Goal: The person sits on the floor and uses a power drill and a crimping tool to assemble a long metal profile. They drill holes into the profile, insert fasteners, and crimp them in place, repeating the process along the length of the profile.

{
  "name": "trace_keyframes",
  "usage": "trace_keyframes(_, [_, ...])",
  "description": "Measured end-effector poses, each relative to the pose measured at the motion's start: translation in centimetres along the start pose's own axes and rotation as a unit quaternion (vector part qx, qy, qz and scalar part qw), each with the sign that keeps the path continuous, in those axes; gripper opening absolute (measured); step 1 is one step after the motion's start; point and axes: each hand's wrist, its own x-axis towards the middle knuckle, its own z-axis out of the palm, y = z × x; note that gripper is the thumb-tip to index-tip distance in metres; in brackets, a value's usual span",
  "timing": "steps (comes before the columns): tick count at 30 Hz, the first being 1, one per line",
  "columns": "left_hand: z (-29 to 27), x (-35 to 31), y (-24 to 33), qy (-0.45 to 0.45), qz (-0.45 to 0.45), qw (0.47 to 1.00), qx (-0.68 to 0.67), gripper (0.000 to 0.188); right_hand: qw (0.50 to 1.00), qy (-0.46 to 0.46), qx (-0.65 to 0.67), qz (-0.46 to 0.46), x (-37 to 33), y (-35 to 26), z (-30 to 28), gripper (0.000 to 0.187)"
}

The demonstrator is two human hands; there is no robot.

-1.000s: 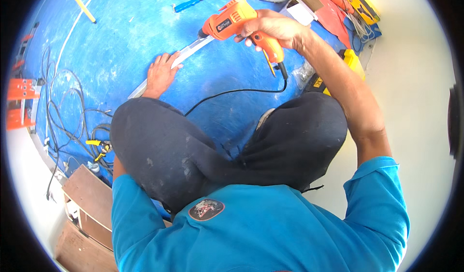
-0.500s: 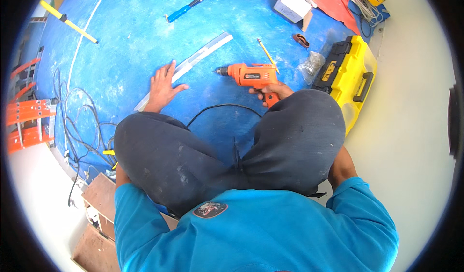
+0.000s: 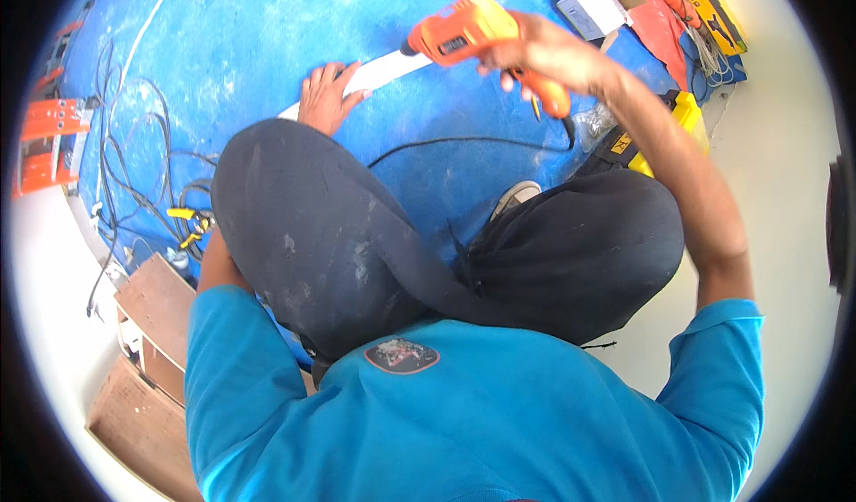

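My right hand (image 3: 522, 52) grips an orange power drill (image 3: 465, 28) by its handle. The drill's black chuck sits over the far right end of a pale, flat metal strip (image 3: 388, 71). Whether the bit touches the strip is hidden. Fingers stretched out, my left hand (image 3: 330, 98) lies flat on the strip's nearer part, pressing it to the blue floor. A black cord (image 3: 473, 140) runs from the drill's handle across the floor toward my knees. Part of a pencil (image 3: 536, 109) shows just below the drill handle.
On the right are a yellow and black toolbox (image 3: 685, 119) and a clear bag (image 3: 593, 126). A white carton (image 3: 593, 12) and a red sheet (image 3: 658, 16) lie beyond. Tangled black cable (image 3: 111, 145), an orange ladder (image 3: 53, 119) and yellow-handled pliers (image 3: 192, 224) are on the left.
My right hand has lifted the drill forward and brought it over the strip's far end. My left hand stays on the strip, and the view has shifted.
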Motion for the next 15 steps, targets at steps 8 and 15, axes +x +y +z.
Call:
trace_keyframes(8, [0.1, -0.6, -0.1, 0.019, -0.015, 1.000, 0.001, 0.065, 0.989, -0.040, -0.141, 0.022, 6.7, -4.8, 3.2, 0.041])
trace_keyframes(15, [0.7, -0.7, -0.5, 0.012, -0.015, 1.000, 0.001, 0.070, 0.983, -0.060, -0.162, 0.067, 7.2, -4.9, 3.9, 0.052])
